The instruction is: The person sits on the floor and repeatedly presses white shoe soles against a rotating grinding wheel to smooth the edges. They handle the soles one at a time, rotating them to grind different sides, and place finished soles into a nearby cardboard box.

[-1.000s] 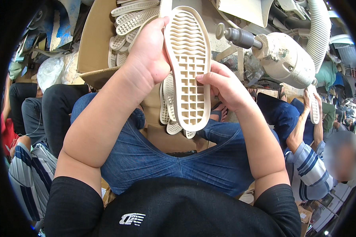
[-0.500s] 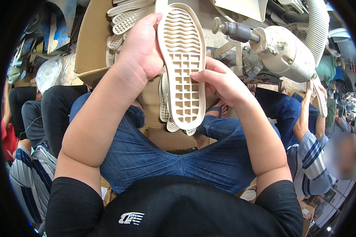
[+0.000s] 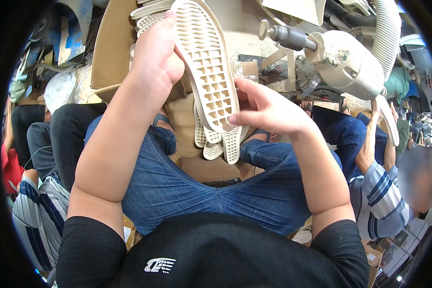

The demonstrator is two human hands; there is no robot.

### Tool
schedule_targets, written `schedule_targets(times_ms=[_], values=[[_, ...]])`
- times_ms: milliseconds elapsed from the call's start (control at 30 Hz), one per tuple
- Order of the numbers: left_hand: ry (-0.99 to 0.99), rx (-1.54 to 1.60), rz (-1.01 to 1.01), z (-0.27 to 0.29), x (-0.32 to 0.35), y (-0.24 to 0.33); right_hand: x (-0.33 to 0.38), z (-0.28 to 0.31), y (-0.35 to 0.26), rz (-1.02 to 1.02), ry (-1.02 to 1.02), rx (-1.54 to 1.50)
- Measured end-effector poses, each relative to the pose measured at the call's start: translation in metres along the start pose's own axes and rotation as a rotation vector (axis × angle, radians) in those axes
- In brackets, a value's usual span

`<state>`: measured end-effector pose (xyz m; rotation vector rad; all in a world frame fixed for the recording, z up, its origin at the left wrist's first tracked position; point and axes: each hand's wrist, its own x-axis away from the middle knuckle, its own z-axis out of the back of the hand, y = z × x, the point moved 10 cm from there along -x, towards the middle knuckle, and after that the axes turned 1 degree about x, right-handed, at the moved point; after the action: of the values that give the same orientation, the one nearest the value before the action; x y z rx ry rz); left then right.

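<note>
A cream shoe sole is held up in front of me, its waffle-and-wave patterned face showing and its top end leaning to the left. My left hand grips its upper left edge, fingers mostly hidden behind it. At the lower right edge, my right hand has its thumb on the rim near the bottom end and its curved fingers by the side. Below, between my knees, several more cream soles lie in a pile on cardboard, partly covered by the held one.
An open cardboard box with stacked soles stands at the far left. A grinding machine with a grey spindle and a white ribbed hose occupies the far right. Beside it, a co-worker in a striped sleeve holds another sole.
The sole has shifted up and left and tilted, uncovering more of the pile below. My right hand has moved down along its edge toward the bottom end.
</note>
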<state>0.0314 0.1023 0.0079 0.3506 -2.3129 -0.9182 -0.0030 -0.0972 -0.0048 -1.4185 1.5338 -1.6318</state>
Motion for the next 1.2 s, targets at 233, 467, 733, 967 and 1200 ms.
schedule_targets(times_ms=[233, 467, 733, 967, 1200], values=[[0.003, 0.028, -0.019, 0.008, -0.006, 0.002, 0.014, -0.013, -0.006, 0.005, -0.096, -0.099], [0.069, -0.094, -0.039, 0.015, -0.007, 0.009, 0.013, 0.004, -0.012, -0.016, 0.021, -0.124], [-0.404, -0.934, -0.444, -0.048, 0.032, -0.014, 0.038, 0.025, -0.024, -0.061, -0.036, 0.134], [-0.789, -0.768, 0.573, -0.039, 0.087, -0.133, 0.035, 0.078, -0.009, -0.047, 0.295, 0.215], [-0.489, -0.357, 0.62, -0.021, 0.033, -0.142, 0.023, 0.081, 0.026, -0.243, 0.541, 0.227]])
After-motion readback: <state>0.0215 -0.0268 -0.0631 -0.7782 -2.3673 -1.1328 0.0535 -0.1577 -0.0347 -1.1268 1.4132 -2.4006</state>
